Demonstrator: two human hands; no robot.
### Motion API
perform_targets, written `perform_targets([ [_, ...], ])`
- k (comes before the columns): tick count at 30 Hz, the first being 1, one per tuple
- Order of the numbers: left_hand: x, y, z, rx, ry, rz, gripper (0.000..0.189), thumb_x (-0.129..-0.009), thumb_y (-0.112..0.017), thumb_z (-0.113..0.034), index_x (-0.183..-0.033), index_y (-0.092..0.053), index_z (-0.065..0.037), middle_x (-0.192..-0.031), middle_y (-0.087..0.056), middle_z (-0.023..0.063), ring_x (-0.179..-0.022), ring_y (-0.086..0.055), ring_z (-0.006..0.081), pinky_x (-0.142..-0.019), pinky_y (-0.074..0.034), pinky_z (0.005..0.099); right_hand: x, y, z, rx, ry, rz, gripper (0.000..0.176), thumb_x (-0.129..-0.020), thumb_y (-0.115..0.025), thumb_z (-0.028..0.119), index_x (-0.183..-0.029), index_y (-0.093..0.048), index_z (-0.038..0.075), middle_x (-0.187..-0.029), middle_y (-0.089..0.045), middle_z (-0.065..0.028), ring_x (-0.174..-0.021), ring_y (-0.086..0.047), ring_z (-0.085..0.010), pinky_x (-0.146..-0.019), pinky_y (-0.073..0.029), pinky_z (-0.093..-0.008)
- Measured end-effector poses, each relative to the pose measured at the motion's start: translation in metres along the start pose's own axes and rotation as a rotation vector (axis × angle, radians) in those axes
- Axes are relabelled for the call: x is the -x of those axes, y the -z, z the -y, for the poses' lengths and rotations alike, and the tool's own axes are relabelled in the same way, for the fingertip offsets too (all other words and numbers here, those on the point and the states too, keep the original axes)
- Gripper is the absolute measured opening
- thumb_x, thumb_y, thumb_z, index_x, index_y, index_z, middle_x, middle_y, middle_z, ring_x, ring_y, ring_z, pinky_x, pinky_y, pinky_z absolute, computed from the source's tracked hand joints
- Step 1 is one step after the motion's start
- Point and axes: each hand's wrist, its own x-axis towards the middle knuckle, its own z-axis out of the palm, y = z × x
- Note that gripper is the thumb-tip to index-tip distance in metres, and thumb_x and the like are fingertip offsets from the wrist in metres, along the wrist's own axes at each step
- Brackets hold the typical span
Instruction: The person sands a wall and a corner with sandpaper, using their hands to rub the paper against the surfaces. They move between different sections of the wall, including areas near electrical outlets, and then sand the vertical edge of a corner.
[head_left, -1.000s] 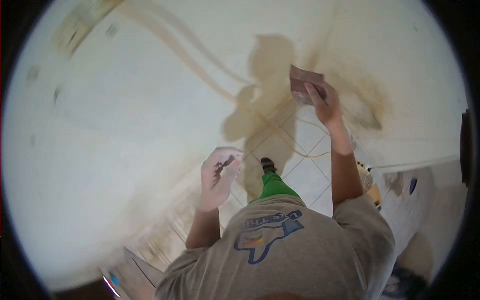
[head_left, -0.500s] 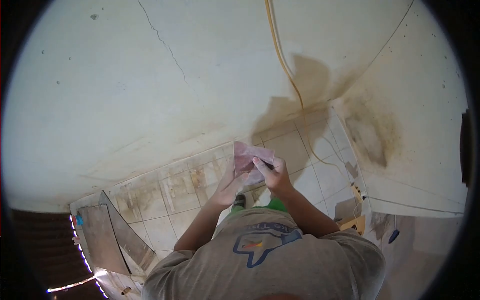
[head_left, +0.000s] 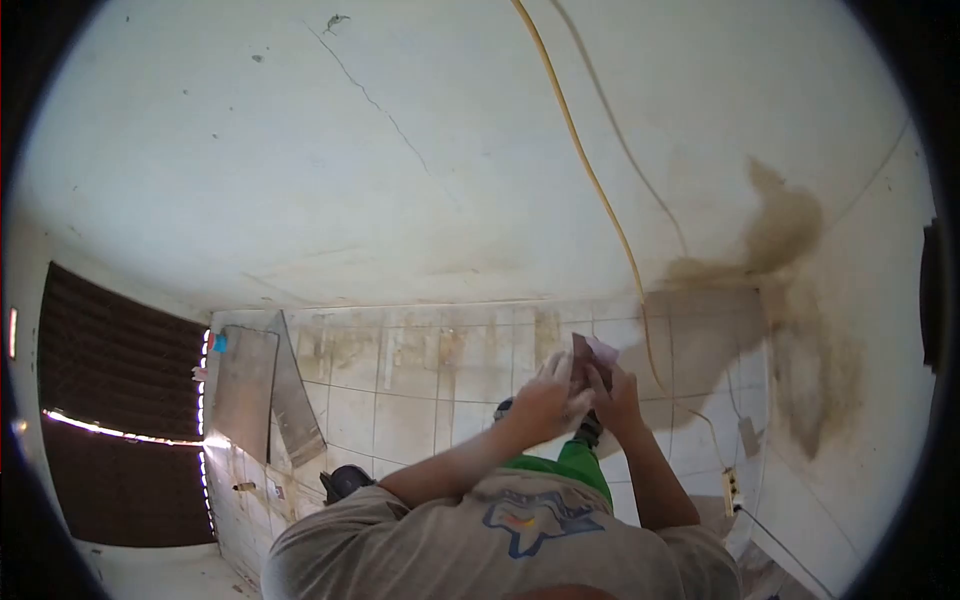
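Note:
A pinkish-maroon sheet of sandpaper (head_left: 592,362), bent or folded and dusty, is held up in front of my body. My left hand (head_left: 550,402) presses on its left side with the fingers closed together. On the other side, my right hand (head_left: 618,400) grips the lower right part between thumb and fingers. Part of the sheet is hidden behind my fingers. Both hands look whitish with dust.
A cracked pale wall (head_left: 400,200) rises in front, with a yellow cable (head_left: 590,170) hanging before it. Grey boards (head_left: 245,390) lean at the left near a dark corrugated shutter (head_left: 120,480). A power strip (head_left: 729,490) lies at the right on the tiled floor (head_left: 410,420).
The view has turned, so the shutter shows more at left. My hands and the sandpaper sit further right and lower; the sheet, spread wide before, now looks folded and tilted.

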Motion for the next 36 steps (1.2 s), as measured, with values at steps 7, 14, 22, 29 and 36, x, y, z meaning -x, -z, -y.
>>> perform_targets([
  [7,0.007,0.035,0.002,0.053,0.061,-0.145,0.071,-0.091,-0.069,-0.041,-0.142,-0.048,0.004,-0.117,-0.062,0.0268,-0.109,-0.063,0.0430,-0.092,-0.051,0.0490,-0.022,-0.024,-0.007,-0.182,0.014,0.357,0.029,-0.100,-0.055,0.010,-0.123,-0.064,-0.006,-0.101,-0.074,-0.0130,-0.086,-0.070,-0.0205,-0.077,-0.055,-0.0325],
  [14,0.010,0.083,0.042,0.941,0.100,-0.363,0.033,-0.095,-0.070,-0.024,-0.116,-0.066,0.001,-0.096,-0.068,0.0142,-0.087,-0.067,0.0225,-0.077,-0.054,0.0358,-0.072,-0.063,0.039,-0.318,-0.099,0.492,0.026,-0.103,-0.058,0.019,-0.100,-0.068,-0.005,-0.080,-0.069,-0.0122,-0.071,-0.066,-0.0141,-0.064,-0.053,-0.0346],
  [22,-0.041,0.020,0.082,0.699,0.144,-0.713,0.029,-0.104,-0.055,-0.024,-0.110,-0.067,0.002,-0.093,-0.073,0.0185,-0.084,-0.068,0.0300,-0.079,-0.052,0.0428,-0.147,-0.017,0.056,0.388,-0.114,0.868,0.037,-0.100,-0.063,0.036,-0.101,-0.066,-0.001,-0.076,-0.071,-0.0170,-0.065,-0.070,-0.0262,-0.064,-0.052,-0.0391],
  [29,-0.115,0.112,0.213,0.510,0.362,-1.237,0.028,-0.096,-0.061,-0.021,-0.101,-0.070,0.005,-0.091,-0.068,0.0304,-0.086,-0.069,0.0450,-0.072,-0.052,0.0459,-0.218,-0.015,0.090,0.427,-0.148,1.205,0.036,-0.101,-0.063,0.030,-0.123,-0.062,0.001,-0.085,-0.067,-0.0070,-0.078,-0.061,-0.0107,-0.069,-0.049,-0.0285],
  [36,-0.204,0.261,0.304,0.302,0.189,-1.895,0.037,-0.096,-0.055,0.000,-0.133,-0.061,0.003,-0.125,-0.067,0.0267,-0.117,-0.068,0.0278,-0.095,-0.052,0.0360,-0.287,-0.018,0.138,0.292,-0.209,0.956,0.025,-0.097,-0.058,0.008,-0.120,-0.068,0.006,-0.076,-0.066,-0.0003,-0.073,-0.054,-0.0064,-0.068,-0.043,-0.0239],
])
